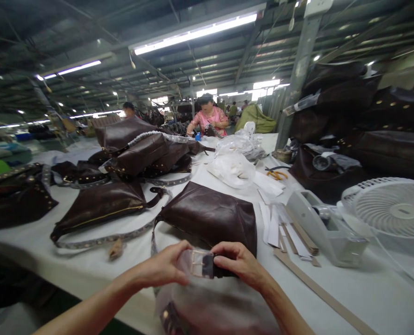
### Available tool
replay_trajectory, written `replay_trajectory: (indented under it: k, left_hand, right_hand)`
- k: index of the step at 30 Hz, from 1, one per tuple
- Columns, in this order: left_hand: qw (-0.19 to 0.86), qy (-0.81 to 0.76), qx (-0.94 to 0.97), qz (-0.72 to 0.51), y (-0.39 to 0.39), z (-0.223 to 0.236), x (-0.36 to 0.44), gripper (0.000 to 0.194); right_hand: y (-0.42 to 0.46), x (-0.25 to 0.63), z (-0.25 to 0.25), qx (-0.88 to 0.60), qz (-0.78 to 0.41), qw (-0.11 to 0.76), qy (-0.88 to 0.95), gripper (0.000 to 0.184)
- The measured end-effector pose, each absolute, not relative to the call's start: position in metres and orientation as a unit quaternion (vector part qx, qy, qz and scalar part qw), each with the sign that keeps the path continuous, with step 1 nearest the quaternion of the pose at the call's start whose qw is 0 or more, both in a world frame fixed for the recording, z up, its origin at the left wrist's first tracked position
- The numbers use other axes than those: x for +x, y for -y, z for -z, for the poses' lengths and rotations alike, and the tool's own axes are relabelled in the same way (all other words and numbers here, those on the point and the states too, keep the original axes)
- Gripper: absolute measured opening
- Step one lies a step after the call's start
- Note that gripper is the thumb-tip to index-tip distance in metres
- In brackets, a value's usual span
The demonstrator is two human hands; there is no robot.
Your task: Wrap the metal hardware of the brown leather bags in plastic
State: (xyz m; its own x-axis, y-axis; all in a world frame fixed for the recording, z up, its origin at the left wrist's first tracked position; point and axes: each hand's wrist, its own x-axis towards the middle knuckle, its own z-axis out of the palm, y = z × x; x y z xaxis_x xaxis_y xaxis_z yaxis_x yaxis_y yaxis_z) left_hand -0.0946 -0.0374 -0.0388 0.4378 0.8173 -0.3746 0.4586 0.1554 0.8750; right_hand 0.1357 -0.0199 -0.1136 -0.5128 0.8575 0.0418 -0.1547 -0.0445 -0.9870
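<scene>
Pale metal buckle (200,264): held up between both hands above the table, seen from my end through clear plastic (184,263), so the finish is hard to read.
Left hand (161,266): closed on the plastic and the buckle's near side.
Right hand (237,263): gripping the dark strap end (217,266).
Just beyond: brown leather handbag (210,216), on a white table (88,265).

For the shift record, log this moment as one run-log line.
left hand: pinching metal buckle | right hand: gripping leather strap | below: plastic-wrapped handbag
</scene>
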Motion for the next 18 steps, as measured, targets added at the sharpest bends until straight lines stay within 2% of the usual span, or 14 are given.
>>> replay_trajectory:
  k: [3,5,8,10,11,14,18]
  left_hand:
    - [0.626,-0.499,0.593,-0.082,0.036,0.028,-0.116,0.031]
    - [0.615,-0.509,0.599,-0.055,0.032,0.018,-0.13,0.026]
    - [0.427,-0.572,0.698,-0.054,0.028,0.002,-0.144,0.017]
    - [0.301,-0.594,0.745,-0.048,0.028,-0.006,-0.147,0.02]
    - [0.276,-0.589,0.758,-0.047,0.029,-0.01,-0.145,0.024]
    - [0.32,-0.533,0.78,-0.072,0.033,-0.013,-0.127,0.034]
    - [0.458,-0.449,0.763,-0.086,0.027,0.0,-0.091,0.029]
  right_hand:
    - [0.021,0.142,0.11,-0.305,-0.672,0.379,0.558,0.032]
    - [0.021,0.148,0.109,-0.306,-0.679,0.375,0.551,0.033]
    - [0.019,0.154,0.108,-0.313,-0.685,0.376,0.539,0.033]
    - [0.018,0.156,0.108,-0.319,-0.69,0.375,0.53,0.032]
    - [0.018,0.157,0.108,-0.323,-0.692,0.372,0.527,0.032]
    - [0.019,0.156,0.107,-0.33,-0.695,0.363,0.526,0.032]
    - [0.019,0.155,0.107,-0.324,-0.696,0.356,0.533,0.031]
